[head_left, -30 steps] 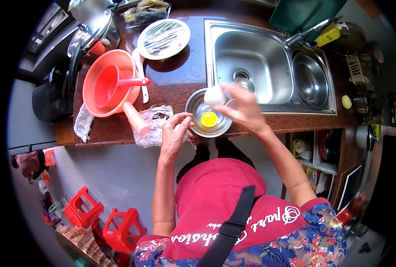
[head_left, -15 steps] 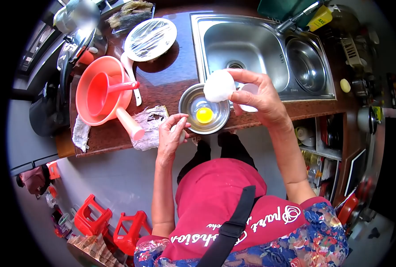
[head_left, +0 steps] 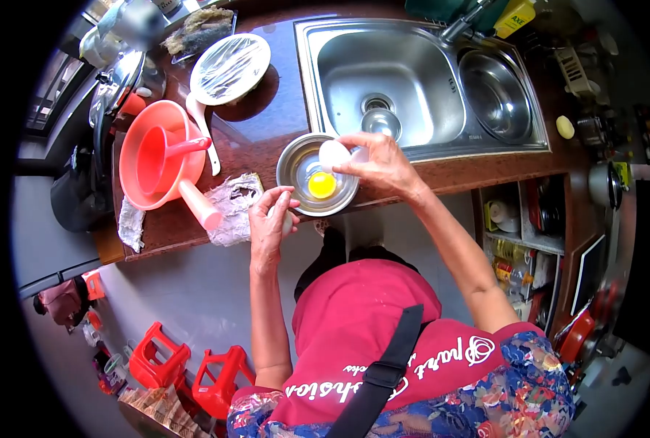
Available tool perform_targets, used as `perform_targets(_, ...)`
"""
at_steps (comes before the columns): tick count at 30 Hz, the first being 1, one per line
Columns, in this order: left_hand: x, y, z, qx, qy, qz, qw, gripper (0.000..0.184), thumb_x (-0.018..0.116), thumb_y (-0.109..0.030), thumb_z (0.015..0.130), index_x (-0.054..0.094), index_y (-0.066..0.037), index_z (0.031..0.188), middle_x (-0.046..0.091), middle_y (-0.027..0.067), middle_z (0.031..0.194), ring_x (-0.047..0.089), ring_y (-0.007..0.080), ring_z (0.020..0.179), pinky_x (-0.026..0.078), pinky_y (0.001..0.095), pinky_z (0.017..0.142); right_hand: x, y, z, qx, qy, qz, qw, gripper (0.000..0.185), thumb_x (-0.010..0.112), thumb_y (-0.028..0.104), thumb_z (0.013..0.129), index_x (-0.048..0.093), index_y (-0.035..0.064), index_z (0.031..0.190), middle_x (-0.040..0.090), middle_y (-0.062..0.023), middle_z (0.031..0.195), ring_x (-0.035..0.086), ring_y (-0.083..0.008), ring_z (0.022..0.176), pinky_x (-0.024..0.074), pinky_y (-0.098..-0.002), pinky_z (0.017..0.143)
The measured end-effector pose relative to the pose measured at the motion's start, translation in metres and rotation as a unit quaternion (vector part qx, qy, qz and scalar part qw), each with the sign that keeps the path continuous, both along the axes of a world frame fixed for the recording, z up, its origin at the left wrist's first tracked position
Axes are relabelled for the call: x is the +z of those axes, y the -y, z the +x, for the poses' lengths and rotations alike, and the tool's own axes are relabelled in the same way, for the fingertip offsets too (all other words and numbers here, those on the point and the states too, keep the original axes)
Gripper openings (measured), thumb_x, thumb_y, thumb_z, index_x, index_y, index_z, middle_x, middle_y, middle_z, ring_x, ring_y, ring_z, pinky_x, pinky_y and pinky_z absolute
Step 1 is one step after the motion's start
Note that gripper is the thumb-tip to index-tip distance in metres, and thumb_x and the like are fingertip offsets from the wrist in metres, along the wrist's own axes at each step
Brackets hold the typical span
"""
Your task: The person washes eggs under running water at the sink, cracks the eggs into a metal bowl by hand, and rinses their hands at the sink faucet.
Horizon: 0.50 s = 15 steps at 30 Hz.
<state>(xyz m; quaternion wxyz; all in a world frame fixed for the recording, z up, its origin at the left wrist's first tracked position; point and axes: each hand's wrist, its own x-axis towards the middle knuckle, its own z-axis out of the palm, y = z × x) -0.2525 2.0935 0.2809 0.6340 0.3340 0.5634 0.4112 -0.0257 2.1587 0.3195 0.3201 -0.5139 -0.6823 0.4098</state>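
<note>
My right hand is closed on a cracked white eggshell, in two parts, held over the right side of a metal bowl. Inside the bowl lies a yellow egg yolk. Just left of the bowl, my left hand has its fingers curled around a pale, rounded egg, mostly hidden by the fingers. A crumpled greyish cloth lies on the counter beside this hand.
Behind the bowl is a steel sink with a small metal bowl inside. To the left stand nested red dippers, a white ladle and a film-covered bowl. The counter edge runs in front; red stools stand on the floor.
My right hand has lowered the eggshell toward the metal bowl and moved left. The view has shifted slightly, and the small metal bowl in the sink now shows. My left hand keeps its hold.
</note>
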Motion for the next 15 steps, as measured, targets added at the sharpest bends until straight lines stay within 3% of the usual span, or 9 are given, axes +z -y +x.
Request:
perform_targets(2,0.002,0.004,0.007,0.007,-0.001,-0.007,1.0,0.024,0.057,-0.025,0.092,0.062,-0.005,0.106,0.063,0.004,0.081,0.056,0.0061,0.056,0.043,0.0175,0.045,0.024,-0.004,0.003,0.025,-0.07,-0.037,0.997,0.04,0.076,0.028,0.073,0.067,-0.0012,0.099,0.066,-0.0099,0.083,0.062,-0.0128,0.062,0.0506,-0.0229,0.05)
perform_targets(11,0.011,0.024,0.024,0.01,-0.007,0.001,1.0,0.023,0.058,-0.023,0.092,0.062,-0.005,0.106,0.063,0.0041,0.082,0.055,0.006,0.057,0.045,0.0188,0.048,0.098,-0.009,0.004,0.078,-0.187,-0.039,0.978,0.044,0.077,0.03,0.073,0.066,-0.0003,0.103,0.068,-0.0064,0.083,0.063,-0.0101,0.069,0.052,-0.0235,0.054)
perform_targets(15,0.01,0.031,0.026,0.018,-0.007,0.009,1.0,0.023,0.058,-0.023,0.092,0.062,-0.005,0.106,0.063,0.0039,0.082,0.055,0.0064,0.057,0.045,0.019,0.048,0.081,-0.011,0.004,0.1,-0.253,-0.131,0.953,0.041,0.078,0.027,0.072,0.068,0.0014,0.101,0.066,-0.0022,0.08,0.06,-0.0068,0.067,0.0484,-0.0197,0.054)
